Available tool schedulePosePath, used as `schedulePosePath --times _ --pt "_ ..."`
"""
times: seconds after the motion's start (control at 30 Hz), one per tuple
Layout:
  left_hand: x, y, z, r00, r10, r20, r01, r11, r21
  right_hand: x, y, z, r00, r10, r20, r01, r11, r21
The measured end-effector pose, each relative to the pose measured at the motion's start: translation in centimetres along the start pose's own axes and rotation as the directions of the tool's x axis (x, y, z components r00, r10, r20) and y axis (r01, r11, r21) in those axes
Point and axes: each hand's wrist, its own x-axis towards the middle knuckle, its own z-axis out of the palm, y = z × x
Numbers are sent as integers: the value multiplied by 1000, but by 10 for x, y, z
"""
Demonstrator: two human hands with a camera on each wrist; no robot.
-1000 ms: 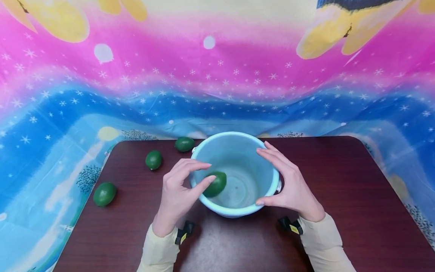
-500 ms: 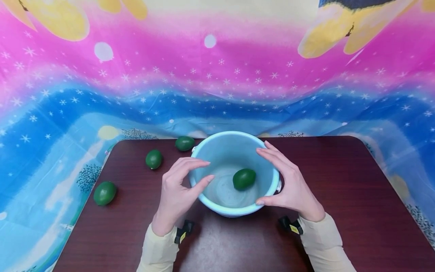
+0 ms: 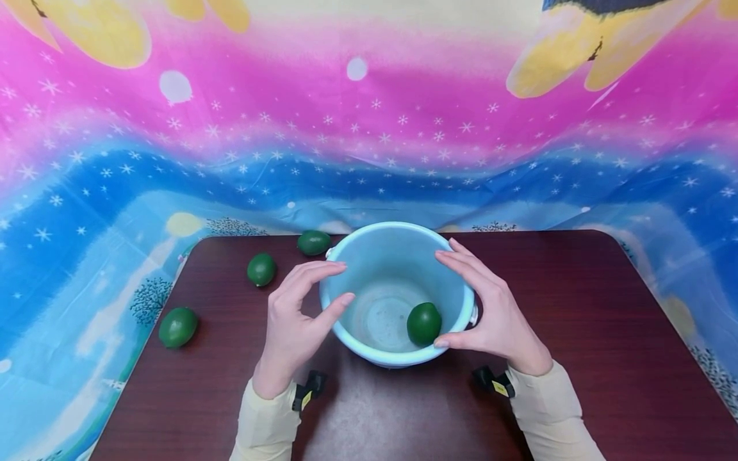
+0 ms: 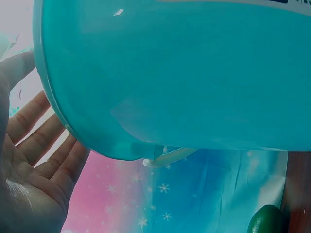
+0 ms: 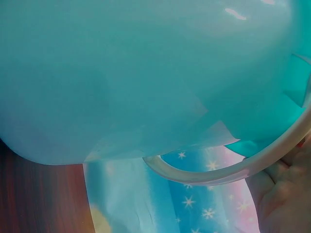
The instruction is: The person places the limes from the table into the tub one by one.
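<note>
A light blue bucket (image 3: 398,230) stands upright on the table, with one green lime (image 3: 424,324) at the right side of its floor. My left hand (image 3: 300,320) is over the bucket's left rim, thumb and fingers spread apart with nothing between them. In the left wrist view those fingers (image 4: 41,141) lie behind the rim. My right hand (image 3: 496,307) holds the right rim, fingers reaching over the edge and thumb at the front. The right wrist view shows the bucket's white handle (image 5: 209,175) hanging in front of that hand.
Three more limes are on the table's left side: one near the left edge (image 3: 178,327), another lime (image 3: 261,269) farther back, and a third lime (image 3: 314,242) beside the bucket's back left. A patterned cloth (image 3: 369,128) hangs behind the brown table (image 3: 576,288).
The lime left my left hand, dropped into the bucket and rolled to its right side. My left hand has drawn slightly left. The right hand has stayed at the rim.
</note>
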Motion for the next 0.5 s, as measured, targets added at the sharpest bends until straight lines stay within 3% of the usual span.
schedulePosePath --times 0.3,0.5 --pt "-1 0 -3 999 -26 29 25 999 25 1 0 0 1000 -9 3 9 1000 -10" --pt "-1 -2 -5 999 -12 48 10 999 54 0 0 0 1000 -11 3 11 1000 -14"
